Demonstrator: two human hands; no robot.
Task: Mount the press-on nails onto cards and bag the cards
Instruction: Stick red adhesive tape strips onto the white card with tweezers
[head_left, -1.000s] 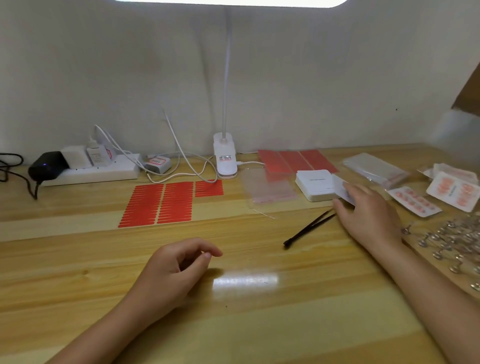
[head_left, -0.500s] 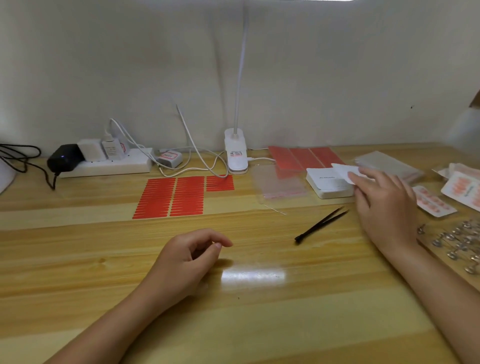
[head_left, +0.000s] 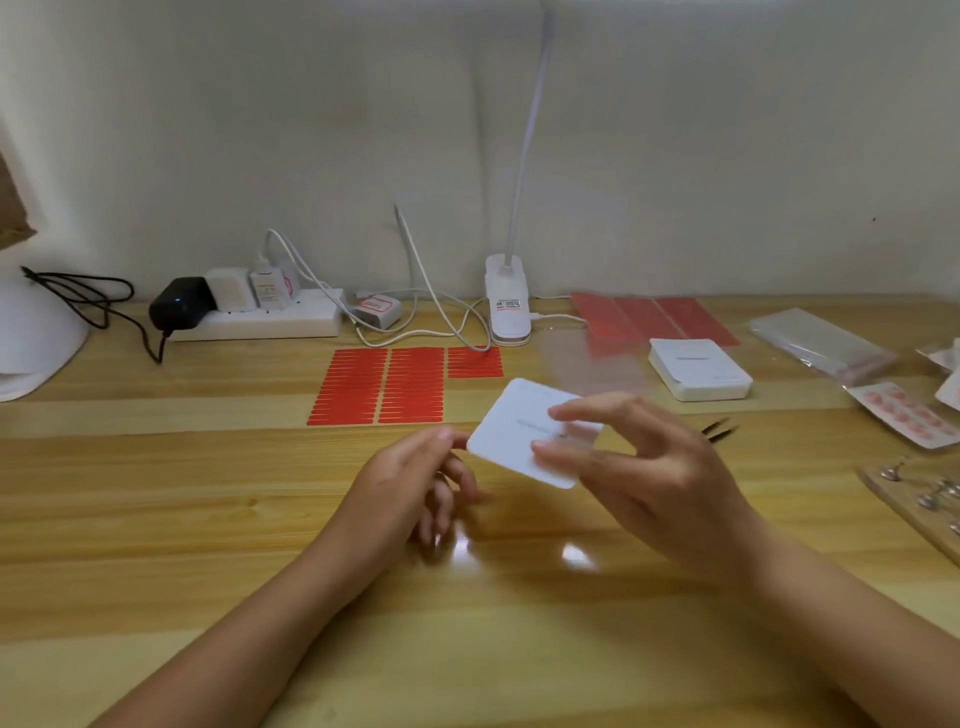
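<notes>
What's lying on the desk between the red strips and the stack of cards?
In the head view, a clear bag lies between the red strips and the card stack.

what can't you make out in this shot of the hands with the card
- Print on the card, head view: too blurred to read.
- Left hand: whether its grip pinches the card edge, motion blur.
- Tweezers: mostly hidden behind the right hand.
- Metal pieces: cut off by the right edge.

Print on the card (head_left: 522, 431) and lamp clip (head_left: 508, 306) is unreadable.
</notes>
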